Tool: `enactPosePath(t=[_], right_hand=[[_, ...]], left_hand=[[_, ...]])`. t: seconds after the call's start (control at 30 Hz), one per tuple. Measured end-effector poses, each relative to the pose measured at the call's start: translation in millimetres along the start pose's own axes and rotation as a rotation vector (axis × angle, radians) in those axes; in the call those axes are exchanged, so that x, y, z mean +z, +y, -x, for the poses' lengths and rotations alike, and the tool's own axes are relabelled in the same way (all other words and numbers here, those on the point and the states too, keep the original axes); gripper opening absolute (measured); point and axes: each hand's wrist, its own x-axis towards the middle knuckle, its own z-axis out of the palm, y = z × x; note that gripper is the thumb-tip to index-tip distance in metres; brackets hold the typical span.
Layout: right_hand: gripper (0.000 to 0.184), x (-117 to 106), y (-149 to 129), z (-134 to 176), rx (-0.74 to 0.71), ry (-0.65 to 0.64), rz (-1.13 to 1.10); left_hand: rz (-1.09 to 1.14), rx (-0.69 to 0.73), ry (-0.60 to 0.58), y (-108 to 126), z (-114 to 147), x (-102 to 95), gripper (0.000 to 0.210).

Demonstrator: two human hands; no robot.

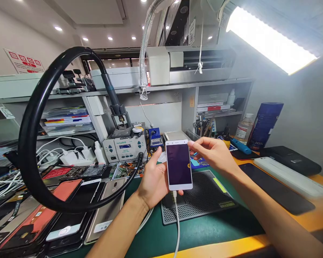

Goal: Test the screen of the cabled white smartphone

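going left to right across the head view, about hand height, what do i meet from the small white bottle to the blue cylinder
small white bottle, grey station with a display, left hand, white phone, right hand, clear bottle, blue cylinder

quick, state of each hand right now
Left hand: holding the white smartphone.
Right hand: partly curled at the smartphone's upper right edge; whether it grips it cannot be told.

A white rectangular lamp [269,39] glares beside a pale grey wall [309,114]. Round ceiling lights [110,38] shine above a long grey shelf unit [188,107].
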Motion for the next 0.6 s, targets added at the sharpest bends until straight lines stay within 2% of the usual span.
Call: enactPosePath(t=[0.2, 0.43, 0.6], right_hand=[[0.048, 0.4, 1.0, 0.3, -0.013, 0.003, -0.003], [0.054, 0.3, 0.8, -0.7, -0.034, 0.082, -0.016], [0.053, 0.4, 5.9, -2.6, -0.041, 0.067, -0.07]], left_hand=[[0.017, -0.007, 0.016, -0.2, -0.1, -1.4, 0.072], [0.02, -0.012, 0.017, -0.1, 0.9, 0.1, 0.075], [0.013, -0.004, 0.012, 0.3, 0.3, -0.7, 0.077]])
